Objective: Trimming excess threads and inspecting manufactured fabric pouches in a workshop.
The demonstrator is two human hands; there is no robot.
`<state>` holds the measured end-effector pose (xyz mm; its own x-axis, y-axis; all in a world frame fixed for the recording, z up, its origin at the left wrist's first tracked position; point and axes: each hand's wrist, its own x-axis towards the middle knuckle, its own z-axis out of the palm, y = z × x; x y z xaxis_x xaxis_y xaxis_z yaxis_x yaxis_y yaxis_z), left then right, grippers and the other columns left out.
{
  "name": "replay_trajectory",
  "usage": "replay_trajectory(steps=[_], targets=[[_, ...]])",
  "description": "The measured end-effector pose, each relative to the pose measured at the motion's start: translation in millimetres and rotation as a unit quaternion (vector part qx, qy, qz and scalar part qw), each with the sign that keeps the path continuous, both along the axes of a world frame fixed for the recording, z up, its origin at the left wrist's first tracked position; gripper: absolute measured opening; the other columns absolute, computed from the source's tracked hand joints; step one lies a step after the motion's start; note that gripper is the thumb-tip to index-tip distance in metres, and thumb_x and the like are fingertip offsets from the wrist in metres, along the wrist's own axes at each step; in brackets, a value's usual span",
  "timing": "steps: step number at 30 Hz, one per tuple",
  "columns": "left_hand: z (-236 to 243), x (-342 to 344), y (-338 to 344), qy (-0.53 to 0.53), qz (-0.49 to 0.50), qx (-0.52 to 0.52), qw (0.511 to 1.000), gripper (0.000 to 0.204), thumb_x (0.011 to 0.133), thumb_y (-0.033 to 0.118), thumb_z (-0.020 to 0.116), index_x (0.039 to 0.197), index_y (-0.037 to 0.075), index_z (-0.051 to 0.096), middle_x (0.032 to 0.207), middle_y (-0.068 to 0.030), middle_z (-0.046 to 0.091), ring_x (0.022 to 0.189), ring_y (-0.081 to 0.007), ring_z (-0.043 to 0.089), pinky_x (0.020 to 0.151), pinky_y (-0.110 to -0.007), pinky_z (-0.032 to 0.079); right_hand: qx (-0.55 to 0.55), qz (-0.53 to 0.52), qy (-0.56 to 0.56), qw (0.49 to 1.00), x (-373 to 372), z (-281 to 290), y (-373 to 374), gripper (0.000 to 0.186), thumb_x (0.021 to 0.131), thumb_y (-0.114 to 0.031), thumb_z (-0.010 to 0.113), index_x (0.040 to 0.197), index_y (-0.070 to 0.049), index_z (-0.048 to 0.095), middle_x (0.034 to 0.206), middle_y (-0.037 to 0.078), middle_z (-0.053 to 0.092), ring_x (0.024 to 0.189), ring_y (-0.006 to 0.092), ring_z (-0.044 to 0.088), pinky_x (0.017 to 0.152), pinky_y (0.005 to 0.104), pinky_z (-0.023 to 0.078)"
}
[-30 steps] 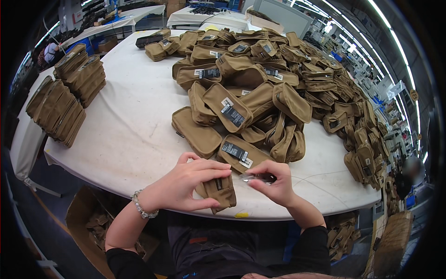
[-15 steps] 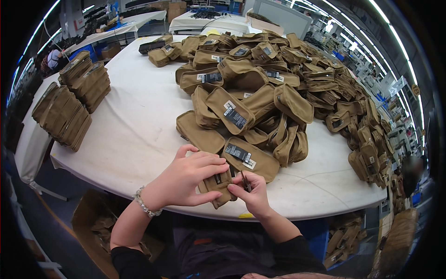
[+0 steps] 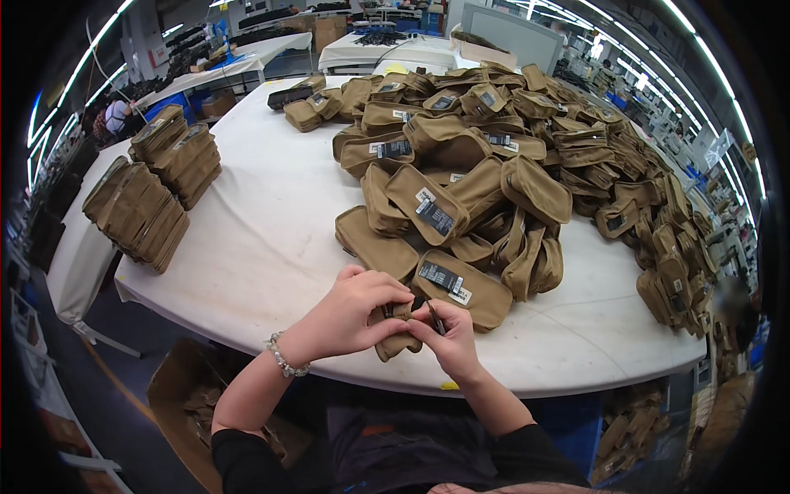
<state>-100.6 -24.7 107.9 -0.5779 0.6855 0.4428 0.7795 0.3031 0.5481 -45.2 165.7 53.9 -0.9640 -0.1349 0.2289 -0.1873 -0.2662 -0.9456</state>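
Near the front edge of the table, my left hand [image 3: 350,317] grips a small brown fabric pouch [image 3: 397,347], fingers over its top and thumb along its near side. The pouch is bunched up, and a dark strip shows between my hands. My right hand [image 3: 451,337] pinches the pouch's right side between thumb and finger. It also holds a slim dark metal tool [image 3: 435,318], probably thread snips, tucked against the fingers. Just beyond my hands lie a flat brown pouch with a black tag [image 3: 485,295] and a plain one [image 3: 369,243].
A big heap of brown pouches [image 3: 448,140] covers the table's far and right parts. Neat stacks of pouches [image 3: 136,214] stand at the left. Below the table edge are a cardboard box [image 3: 170,383] and a blue bin [image 3: 583,432], both holding brown pieces. A person [image 3: 117,115] is far left.
My hands have drawn closer together, and the pouch between them is more folded, with less of its face showing. The whole view has shifted, so the table sits farther right and lower.
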Motion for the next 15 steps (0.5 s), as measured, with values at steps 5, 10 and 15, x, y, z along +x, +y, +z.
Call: replay_trajectory(steps=[5, 10, 15], targets=[[6, -1, -3, 0.026, 0.025, 0.004, 0.999, 0.025, 0.077, 0.017, 0.076, 0.099, 0.01, 0.067, 0.101, -0.0024, 0.068, 0.086, -0.0157, 0.061, 0.09, -0.033, 0.033, 0.003, -0.036, -0.031, 0.999, -5, -9, -5, 0.008, 0.086, -0.005, 0.07, 0.09, 0.0, 0.065, 0.077, -0.004, 0.059, 0.068, 0.0016, 0.051, 0.06, 0.0178, 0.04], [12, 0, -1, 0.091, 0.048, -0.035, 0.994, 0.019, 0.077, 0.014, 0.075, 0.095, 0.013, 0.066, 0.093, 0.002, 0.069, 0.079, -0.0143, 0.06, 0.084, -0.032, 0.031, -0.011, -0.035, -0.032, 0.999, -10, -11, -6, 0.009, 0.087, -0.006, 0.07, 0.091, 0.0, 0.066, 0.079, -0.002, 0.062, 0.07, 0.0017, 0.053, 0.061, 0.0176, 0.041], [14, -6, -3, 0.042, 0.044, -0.047, 0.997, 0.014, 0.079, 0.014, 0.073, 0.09, 0.012, 0.065, 0.088, 0.0017, 0.069, 0.076, -0.0158, 0.061, 0.085, -0.033, 0.032, 0.011, -0.04, -0.03, 0.999, -13, -10, -6, 0.011, 0.089, -0.01, 0.069, 0.091, 0.0, 0.065, 0.075, -0.005, 0.059, 0.068, 0.0006, 0.049, 0.059, 0.0178, 0.038]])
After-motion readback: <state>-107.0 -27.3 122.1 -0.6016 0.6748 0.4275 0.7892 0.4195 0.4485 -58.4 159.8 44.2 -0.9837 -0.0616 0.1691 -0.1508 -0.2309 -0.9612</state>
